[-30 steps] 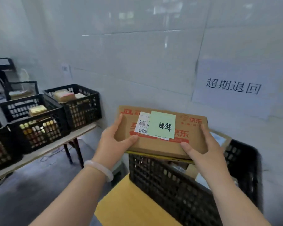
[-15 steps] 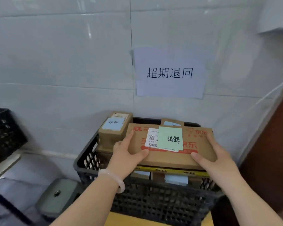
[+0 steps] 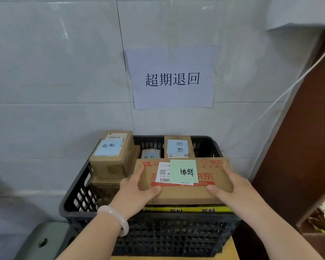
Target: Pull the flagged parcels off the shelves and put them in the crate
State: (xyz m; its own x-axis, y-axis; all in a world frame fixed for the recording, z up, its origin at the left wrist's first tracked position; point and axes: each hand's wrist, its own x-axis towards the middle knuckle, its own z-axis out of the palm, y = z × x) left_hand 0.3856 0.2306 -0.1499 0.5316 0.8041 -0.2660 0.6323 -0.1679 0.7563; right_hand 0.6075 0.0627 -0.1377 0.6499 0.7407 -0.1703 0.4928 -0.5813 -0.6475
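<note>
Parcel in hand: I see a flat cardboard parcel (image 3: 184, 182) with a green flag note (image 3: 184, 171) on its top face, held level over the front half of the black crate (image 3: 169, 235), its near edge above the front rim.

Left hand: my left hand (image 3: 137, 192) clamps the parcel's left end, thumb on top near the shipping label (image 3: 163, 174), fingers under and out of sight.

Right hand: my right hand (image 3: 231, 186) grips the right end the same way, thumb laid on the top face.

Why held so: I judge the two-end grip keeps a wide, thin box level, flag up and readable, so it can go down flat.

Crate contents: a parcel with a blue note (image 3: 112, 152) sits tall in the back-left corner, another blue-noted one (image 3: 177, 147) stands at the back, and a third note (image 3: 150, 154) shows low between them. A yellow-taped box (image 3: 188, 209) lies just beneath the held parcel.

Edges: the held parcel spans nearly the whole width between the side rims; its left end is close to the tall back-left parcel.

Open room: little free floor shows; I expect it must rest on the yellow-taped box, with my fingers slid out sideways near the rims.

Surroundings: a printed paper sign (image 3: 172, 77) hangs on the tiled wall above, and the crate stands on a yellowish surface (image 3: 227, 250).
</note>
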